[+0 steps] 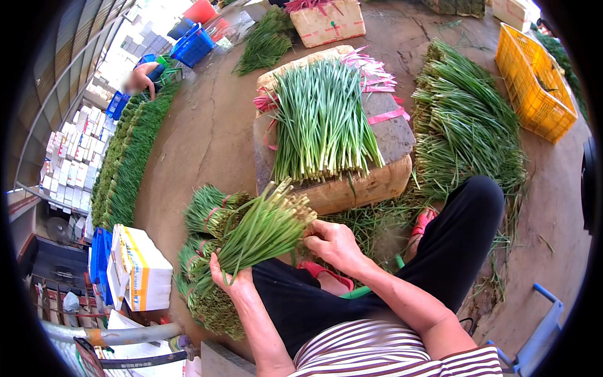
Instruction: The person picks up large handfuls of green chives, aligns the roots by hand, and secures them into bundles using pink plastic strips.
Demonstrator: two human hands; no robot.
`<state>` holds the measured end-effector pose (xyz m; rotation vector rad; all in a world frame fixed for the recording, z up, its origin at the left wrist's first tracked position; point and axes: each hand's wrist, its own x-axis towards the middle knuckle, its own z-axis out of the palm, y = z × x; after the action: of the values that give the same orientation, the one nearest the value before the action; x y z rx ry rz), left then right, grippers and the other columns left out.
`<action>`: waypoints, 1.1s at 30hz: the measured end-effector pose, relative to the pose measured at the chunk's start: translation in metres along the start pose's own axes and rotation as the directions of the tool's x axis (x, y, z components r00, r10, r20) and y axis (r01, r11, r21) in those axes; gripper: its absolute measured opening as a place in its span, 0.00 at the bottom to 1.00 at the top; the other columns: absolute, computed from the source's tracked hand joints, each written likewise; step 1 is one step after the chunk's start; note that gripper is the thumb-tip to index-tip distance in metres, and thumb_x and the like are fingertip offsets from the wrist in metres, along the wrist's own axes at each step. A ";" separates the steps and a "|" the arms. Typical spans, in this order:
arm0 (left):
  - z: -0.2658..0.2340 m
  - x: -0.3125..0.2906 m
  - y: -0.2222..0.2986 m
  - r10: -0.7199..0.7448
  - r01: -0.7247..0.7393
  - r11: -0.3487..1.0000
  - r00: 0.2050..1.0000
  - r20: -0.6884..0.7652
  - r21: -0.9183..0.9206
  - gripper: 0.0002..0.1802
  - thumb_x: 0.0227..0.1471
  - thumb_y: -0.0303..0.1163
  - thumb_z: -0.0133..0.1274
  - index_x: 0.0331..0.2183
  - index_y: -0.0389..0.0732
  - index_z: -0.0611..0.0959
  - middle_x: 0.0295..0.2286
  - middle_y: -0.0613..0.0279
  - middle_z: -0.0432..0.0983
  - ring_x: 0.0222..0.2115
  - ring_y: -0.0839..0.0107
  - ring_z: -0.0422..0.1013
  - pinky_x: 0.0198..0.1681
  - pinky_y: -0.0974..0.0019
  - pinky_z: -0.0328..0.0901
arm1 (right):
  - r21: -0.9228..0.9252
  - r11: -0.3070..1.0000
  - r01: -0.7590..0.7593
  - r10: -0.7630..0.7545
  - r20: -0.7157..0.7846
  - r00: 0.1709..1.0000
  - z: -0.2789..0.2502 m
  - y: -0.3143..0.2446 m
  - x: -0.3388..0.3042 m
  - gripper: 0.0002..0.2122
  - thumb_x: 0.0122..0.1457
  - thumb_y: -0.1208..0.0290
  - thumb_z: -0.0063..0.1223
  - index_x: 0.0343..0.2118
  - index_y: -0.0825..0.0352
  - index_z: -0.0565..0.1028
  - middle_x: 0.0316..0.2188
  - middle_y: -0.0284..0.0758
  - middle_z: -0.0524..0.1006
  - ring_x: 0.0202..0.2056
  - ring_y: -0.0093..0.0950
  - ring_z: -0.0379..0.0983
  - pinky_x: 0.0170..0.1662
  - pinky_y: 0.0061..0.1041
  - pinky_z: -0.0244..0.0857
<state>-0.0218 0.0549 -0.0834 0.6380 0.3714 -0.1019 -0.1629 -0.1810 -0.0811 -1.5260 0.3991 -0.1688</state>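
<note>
A loose bunch of green chives (267,223) lies across my left hand (231,279), its pale cut ends pointing up and to the right. The fingers of that hand are wrapped round the leafy part. At the cut ends, my right hand (336,244) is closed in a pinch; what is between its fingertips is too small to make out. Ahead of both hands, a spread layer of chives (323,119) rests on a low block (377,182), stem ends toward me. Pink ties (370,72) lie behind and beside that layer.
Tied chive bundles (207,213) are stacked on the floor at my left. A larger chive heap (468,125) lies right of the block, near a yellow crate (537,81). A white foam box (141,267) stands left. Far left, another person (143,78) bends over long chive rows (141,138).
</note>
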 end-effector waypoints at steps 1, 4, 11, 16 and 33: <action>0.005 -0.004 0.002 0.010 -0.010 1.000 0.999 -0.039 -0.001 0.13 0.57 0.38 0.47 0.30 0.41 0.80 0.37 0.51 0.80 0.41 0.51 0.76 0.49 0.38 0.68 | 0.179 0.979 -0.100 0.088 0.073 0.993 -0.002 -0.002 -0.001 0.10 0.55 0.70 0.50 0.36 0.70 0.76 0.19 0.37 0.77 0.24 0.26 0.76 0.31 0.28 0.69; 0.002 -0.002 0.008 0.015 -0.017 1.000 0.998 -0.065 -0.026 0.13 0.57 0.38 0.47 0.30 0.40 0.80 0.37 0.51 0.80 0.41 0.50 0.76 0.50 0.38 0.68 | 0.189 0.978 -0.084 0.091 -0.030 0.995 -0.002 -0.005 0.002 0.08 0.58 0.72 0.51 0.35 0.72 0.76 0.22 0.30 0.75 0.24 0.20 0.72 0.30 0.22 0.68; 0.000 -0.005 -0.010 -0.035 0.035 0.999 0.999 -0.003 0.025 0.17 0.56 0.37 0.45 0.42 0.41 0.82 0.44 0.51 0.79 0.46 0.50 0.74 0.53 0.39 0.66 | 0.243 0.937 -0.252 0.252 0.031 0.967 0.012 0.011 0.014 0.11 0.57 0.71 0.52 0.36 0.74 0.77 0.21 0.37 0.79 0.25 0.25 0.77 0.30 0.25 0.71; -0.003 -0.003 0.008 -0.012 0.012 1.000 0.998 0.065 0.014 0.19 0.56 0.38 0.45 0.43 0.37 0.81 0.44 0.50 0.79 0.47 0.49 0.74 0.53 0.39 0.66 | 0.685 0.718 -0.127 0.177 -0.004 0.984 -0.019 0.004 0.022 0.02 0.55 0.75 0.53 0.29 0.65 0.75 0.18 0.28 0.74 0.18 0.19 0.69 0.24 0.21 0.66; -0.004 0.003 0.071 0.241 -0.217 0.969 0.755 0.610 -0.116 0.26 0.47 0.24 0.52 0.52 0.42 0.78 0.35 0.60 0.79 0.44 0.59 0.73 0.54 0.48 0.67 | -0.795 0.576 0.191 -0.520 -0.176 0.836 -0.034 0.009 0.004 0.06 0.53 0.71 0.55 0.32 0.67 0.75 0.28 0.39 0.77 0.32 0.38 0.75 0.40 0.34 0.66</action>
<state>-0.0053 0.1141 -0.0478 0.5709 -0.3528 -0.0645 -0.1721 -0.2138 -0.0906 -2.4319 0.4994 -0.7346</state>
